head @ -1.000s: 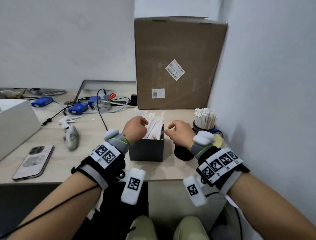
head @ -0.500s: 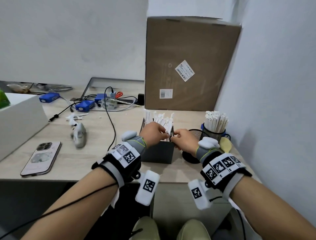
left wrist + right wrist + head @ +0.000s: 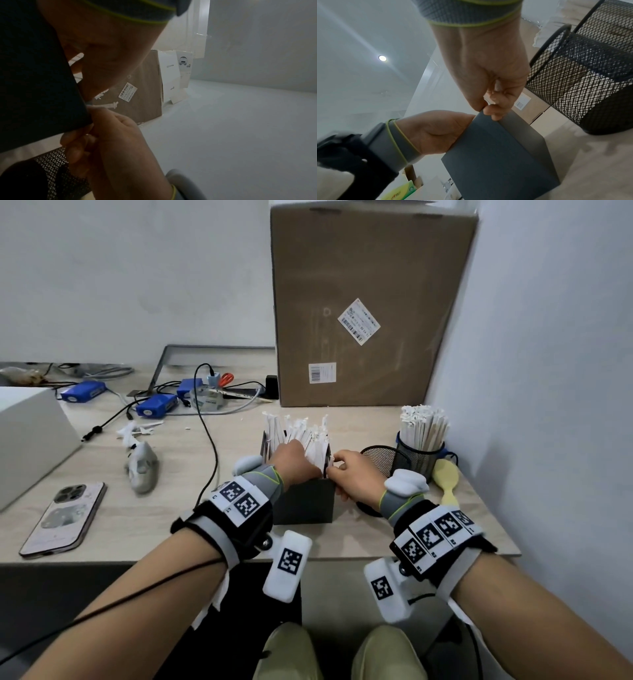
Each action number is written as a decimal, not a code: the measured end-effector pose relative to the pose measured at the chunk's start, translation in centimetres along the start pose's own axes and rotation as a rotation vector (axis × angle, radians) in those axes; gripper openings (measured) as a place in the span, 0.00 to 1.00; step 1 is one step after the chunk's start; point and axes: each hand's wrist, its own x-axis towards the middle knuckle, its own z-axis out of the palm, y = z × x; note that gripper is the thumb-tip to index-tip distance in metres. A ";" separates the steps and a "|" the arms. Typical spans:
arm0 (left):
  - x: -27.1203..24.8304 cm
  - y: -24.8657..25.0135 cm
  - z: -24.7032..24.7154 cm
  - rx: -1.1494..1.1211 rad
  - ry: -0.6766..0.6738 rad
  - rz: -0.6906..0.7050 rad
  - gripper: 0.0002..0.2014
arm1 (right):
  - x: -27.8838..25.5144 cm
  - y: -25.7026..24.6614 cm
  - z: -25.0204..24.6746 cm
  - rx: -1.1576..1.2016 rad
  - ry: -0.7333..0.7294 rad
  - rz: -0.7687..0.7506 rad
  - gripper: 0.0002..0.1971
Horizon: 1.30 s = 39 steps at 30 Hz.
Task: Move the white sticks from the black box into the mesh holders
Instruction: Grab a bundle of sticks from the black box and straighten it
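The black box (image 3: 305, 503) stands near the table's front edge, packed with upright white sticks (image 3: 303, 431). My left hand (image 3: 294, 458) reaches into it from the left, its fingers curled down among the sticks; the fingertips are hidden. At the box's right front corner, my right hand (image 3: 352, 479) pinches a white stick between thumb and forefinger. The right wrist view shows these fingers (image 3: 495, 108) on the corner of the box (image 3: 496, 155). An empty mesh holder (image 3: 383, 460) sits just right of the box. Behind it a second mesh holder (image 3: 420, 458) is full of sticks.
A tall cardboard box (image 3: 370, 313) stands behind, against the right wall. A yellow brush (image 3: 447, 479) lies beside the holders. Cables and blue devices (image 3: 156, 407), a grey object (image 3: 142, 467), a phone (image 3: 65, 517) and a white box (image 3: 27, 436) occupy the left.
My right hand has moved left from beside the holder to the box's right front corner and closed on a stick. My left hand has stayed in the box, deeper among the sticks.
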 end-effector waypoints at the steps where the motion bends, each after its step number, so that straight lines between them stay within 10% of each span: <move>1: -0.1 0.1 0.0 0.035 -0.018 -0.010 0.27 | 0.0 -0.1 0.1 -0.004 -0.002 0.000 0.10; 22: -0.2 2.1 0.3 0.215 -0.131 -0.080 0.19 | -0.5 0.1 0.6 -0.031 0.240 -0.063 0.15; 39: 0.9 0.2 0.2 -0.248 -0.121 -0.045 0.16 | 1.1 -0.7 -0.7 0.191 0.411 -0.065 0.05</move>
